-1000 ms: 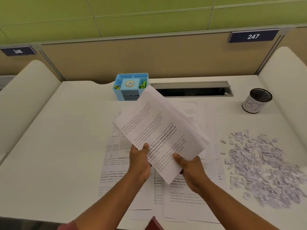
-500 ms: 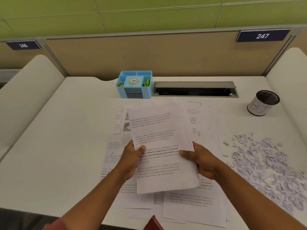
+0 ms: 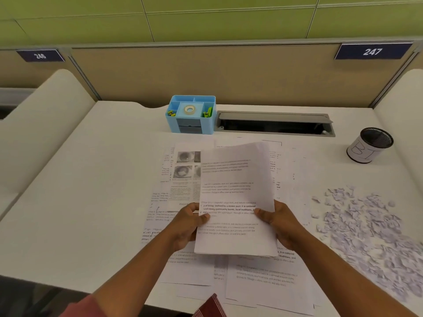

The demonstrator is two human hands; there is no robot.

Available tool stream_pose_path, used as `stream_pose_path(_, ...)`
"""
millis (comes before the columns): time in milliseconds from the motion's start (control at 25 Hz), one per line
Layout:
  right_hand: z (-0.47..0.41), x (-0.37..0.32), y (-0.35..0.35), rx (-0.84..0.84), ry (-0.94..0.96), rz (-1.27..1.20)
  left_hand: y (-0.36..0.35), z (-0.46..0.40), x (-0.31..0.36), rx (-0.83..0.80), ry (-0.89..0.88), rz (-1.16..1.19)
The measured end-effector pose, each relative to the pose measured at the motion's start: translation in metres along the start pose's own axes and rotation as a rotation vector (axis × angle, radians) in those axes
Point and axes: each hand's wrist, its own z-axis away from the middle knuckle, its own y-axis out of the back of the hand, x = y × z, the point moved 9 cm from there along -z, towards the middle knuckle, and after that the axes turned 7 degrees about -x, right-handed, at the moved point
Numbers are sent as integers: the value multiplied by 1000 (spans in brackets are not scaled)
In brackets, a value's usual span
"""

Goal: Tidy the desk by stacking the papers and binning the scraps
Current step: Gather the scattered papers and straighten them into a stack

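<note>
Both hands, left (image 3: 186,225) and right (image 3: 282,226), grip the sheaf's (image 3: 237,197) side edges, closed, above loose papers (image 3: 263,280).

"247" on blue partition plate (image 3: 372,51)

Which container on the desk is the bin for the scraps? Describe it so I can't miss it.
Look at the desk's far right corner, beyond the pile of torn scraps. The bin is a small round black mesh cup wrapped in white paper with handwritten letters, unlike the blue organiser.
</note>
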Motion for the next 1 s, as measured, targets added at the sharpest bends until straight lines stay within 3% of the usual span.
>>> stream_pose_path(320,-6,7,13,70,44,-105,4,13,-29,-78,121,-93)
stream_pose_path(520,-14,10,14,104,54,-101,37,16,-31,116,101,-304)
stream_pose_path(720,-33,10,19,144,25,-120,77,20,-15,406,-74,-559)
stream_pose_path(1000,-59,-1,13,139,17,-150,96,2,-1,487,-132,-532)
